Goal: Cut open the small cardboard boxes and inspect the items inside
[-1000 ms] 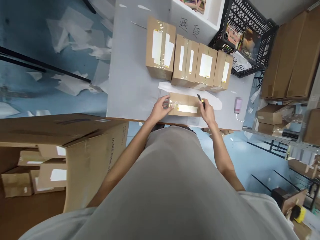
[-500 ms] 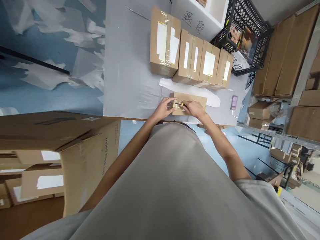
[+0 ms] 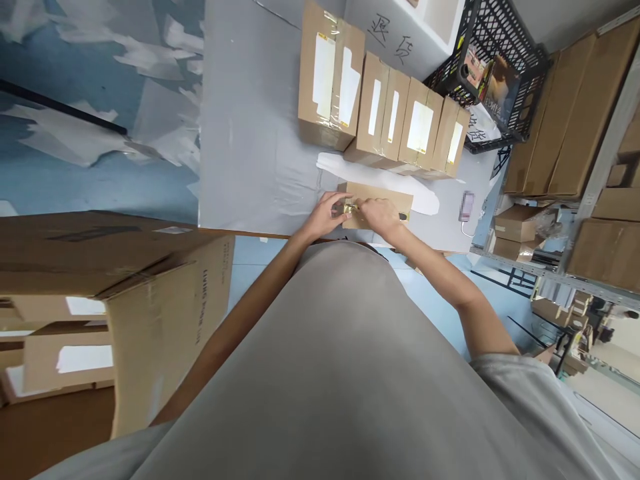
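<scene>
On the table (image 3: 240, 133) close to my body lies a small brown cardboard box (image 3: 395, 196), with shiny clear packing tape (image 3: 350, 207) at its left end. My left hand (image 3: 323, 215) curls around that end, thumb and fingers on either side of the tape. From the right, my right hand (image 3: 379, 215) is closed, its fingertips pinched at the tape. A small dark object (image 3: 403, 217) shows beside the right wrist, over the box. Whether it lies there or sticks out of my palm, I cannot tell.
Several taped cartons (image 3: 330, 77) stand in a row behind a white strip of sheet (image 3: 377, 179). A white bin (image 3: 400, 33) and black crate (image 3: 493, 73) are farther back. A phone (image 3: 467, 207) lies at right. A large carton (image 3: 165, 320) stands left, below the table edge.
Half a second ago a black and yellow tool showed in my right hand, pointing at the tape. Now my right fingertips are at the tape, and a dark object shows near the wrist.
</scene>
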`<state>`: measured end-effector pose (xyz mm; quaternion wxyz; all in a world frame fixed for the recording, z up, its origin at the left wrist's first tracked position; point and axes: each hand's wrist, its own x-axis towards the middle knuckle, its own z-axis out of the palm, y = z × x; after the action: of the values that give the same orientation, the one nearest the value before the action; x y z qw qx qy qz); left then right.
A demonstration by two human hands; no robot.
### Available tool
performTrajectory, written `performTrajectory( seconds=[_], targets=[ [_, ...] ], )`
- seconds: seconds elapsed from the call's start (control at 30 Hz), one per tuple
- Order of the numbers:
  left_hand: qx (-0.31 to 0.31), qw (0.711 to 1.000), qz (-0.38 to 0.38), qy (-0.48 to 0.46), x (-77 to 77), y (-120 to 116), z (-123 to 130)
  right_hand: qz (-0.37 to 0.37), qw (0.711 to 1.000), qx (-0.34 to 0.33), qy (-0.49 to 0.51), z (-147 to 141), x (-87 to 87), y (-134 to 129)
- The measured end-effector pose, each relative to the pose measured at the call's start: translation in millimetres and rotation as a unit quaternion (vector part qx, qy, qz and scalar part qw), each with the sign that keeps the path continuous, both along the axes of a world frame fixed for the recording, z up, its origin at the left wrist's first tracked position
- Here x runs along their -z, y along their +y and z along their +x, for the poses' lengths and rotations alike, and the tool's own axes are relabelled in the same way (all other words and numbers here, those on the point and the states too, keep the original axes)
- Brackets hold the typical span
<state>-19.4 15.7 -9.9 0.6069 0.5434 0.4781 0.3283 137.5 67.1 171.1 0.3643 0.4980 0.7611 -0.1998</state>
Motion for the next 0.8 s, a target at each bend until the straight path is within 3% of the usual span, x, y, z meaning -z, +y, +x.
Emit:
performTrajectory(
  seconds=[0.13,0.27,0.63,0.8],
  targets=[
    [-0.012,1.0,-0.014,-0.001,1.5,-3,2,-0.01,1.0,-0.005,0.0,-11,-2.6,1],
    [-0.017,0.999,-0.028,0.0,-2.0,-5,2,-0.018,1.0,-0.016,0.01,4,-6.7,4],
    [-0.092,0.993,-0.073,0.008,-0.6,-17,8,-0.028,0.996,-0.005,-0.09,130,-14.9,1],
    [-0.121,0.989,-0.078,0.026,-3.7,-23,9,-0.037,0.996,-0.015,-0.085,173,-14.5,-8]
  ],
)
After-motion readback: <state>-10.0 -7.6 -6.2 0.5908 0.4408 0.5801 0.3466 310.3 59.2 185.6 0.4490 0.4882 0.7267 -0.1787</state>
